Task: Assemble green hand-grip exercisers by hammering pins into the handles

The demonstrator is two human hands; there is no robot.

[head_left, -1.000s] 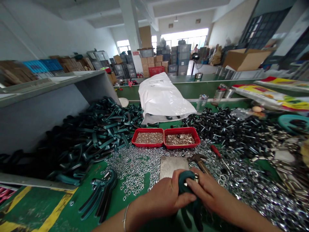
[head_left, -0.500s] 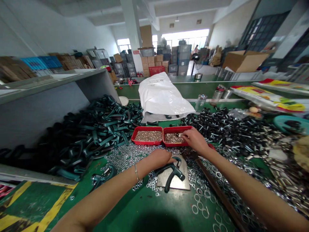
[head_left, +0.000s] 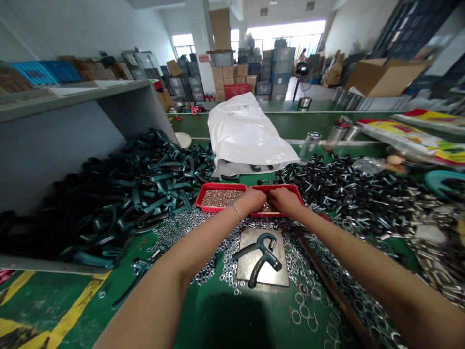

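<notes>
Close behind the left hand (head_left: 255, 198), a thin silvery bracelet (head_left: 236, 211) rings the wrist as a narrow band of pale metal, though it shows too small to tell fairly whether it has a clasp or any engraving. From that bracelet back to the lower edge of the view, the left forearm (head_left: 189, 252) is bare, slender near the hand and broadening away from it. Behind the right hand (head_left: 286, 199), the wrist and right forearm (head_left: 345, 259) are bare too, with the same widening shape, and both hands are uncovered.
</notes>
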